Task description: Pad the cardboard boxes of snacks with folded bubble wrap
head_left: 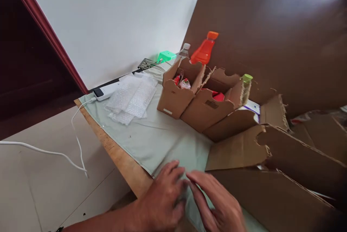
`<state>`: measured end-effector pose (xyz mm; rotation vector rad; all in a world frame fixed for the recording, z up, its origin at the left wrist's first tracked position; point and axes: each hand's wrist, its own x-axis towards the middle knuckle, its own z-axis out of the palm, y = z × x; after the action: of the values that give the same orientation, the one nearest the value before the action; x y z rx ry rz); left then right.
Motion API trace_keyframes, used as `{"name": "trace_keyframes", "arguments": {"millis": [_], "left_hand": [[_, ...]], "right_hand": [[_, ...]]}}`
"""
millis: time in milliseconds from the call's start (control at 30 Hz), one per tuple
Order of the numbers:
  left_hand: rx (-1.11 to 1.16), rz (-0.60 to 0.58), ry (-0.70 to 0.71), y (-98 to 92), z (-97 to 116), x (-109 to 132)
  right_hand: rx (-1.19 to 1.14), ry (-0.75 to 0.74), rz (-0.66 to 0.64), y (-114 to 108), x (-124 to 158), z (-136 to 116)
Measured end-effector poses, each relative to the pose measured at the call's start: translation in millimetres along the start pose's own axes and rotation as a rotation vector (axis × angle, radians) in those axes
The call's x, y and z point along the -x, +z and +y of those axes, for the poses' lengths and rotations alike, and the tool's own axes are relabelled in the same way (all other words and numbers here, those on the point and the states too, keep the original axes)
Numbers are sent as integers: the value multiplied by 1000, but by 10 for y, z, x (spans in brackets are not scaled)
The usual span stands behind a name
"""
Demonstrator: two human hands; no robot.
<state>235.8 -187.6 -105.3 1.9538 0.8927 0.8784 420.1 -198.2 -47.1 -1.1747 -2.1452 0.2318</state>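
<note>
In the head view my left hand (pixel 165 197) hovers over the table's near edge, fingers loosely bent and apart from the thumb. Nothing shows in it, though the fingers are partly blurred. Close beside it is my right hand (pixel 221 203), its index finger and thumb tips brought together in a pinch. Whether something small sits between those tips cannot be made out. Just right of my hands stands a large open cardboard box (pixel 235 149). The pale green cloth (pixel 173 141) on the table spreads under and beyond both hands.
Bubble-wrap sheets (pixel 135 96) lie near a white power bank (pixel 104 91) with a cable hanging off the edge. Cardboard bins (pixel 176 100) hold red packets; an orange bottle (pixel 203 51) stands behind. A green object (pixel 166 56) sits by the wall. A tall cardboard panel (pixel 260 33) rises behind.
</note>
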Motion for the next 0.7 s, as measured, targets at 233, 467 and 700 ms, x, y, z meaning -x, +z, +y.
{"name": "trace_keyframes", "arguments": {"millis": [233,467,700], "left_hand": [[148,99,-15,277,-235,-9],[171,194,-60,746,-542,-19],[150,179,-28,873,-605,-5]], "right_hand": [[330,-149,-460,1108,-2099,-129],[474,-139,-556,1612,-2610,-163],[415,-99,-610,1555,-2460,17]]}}
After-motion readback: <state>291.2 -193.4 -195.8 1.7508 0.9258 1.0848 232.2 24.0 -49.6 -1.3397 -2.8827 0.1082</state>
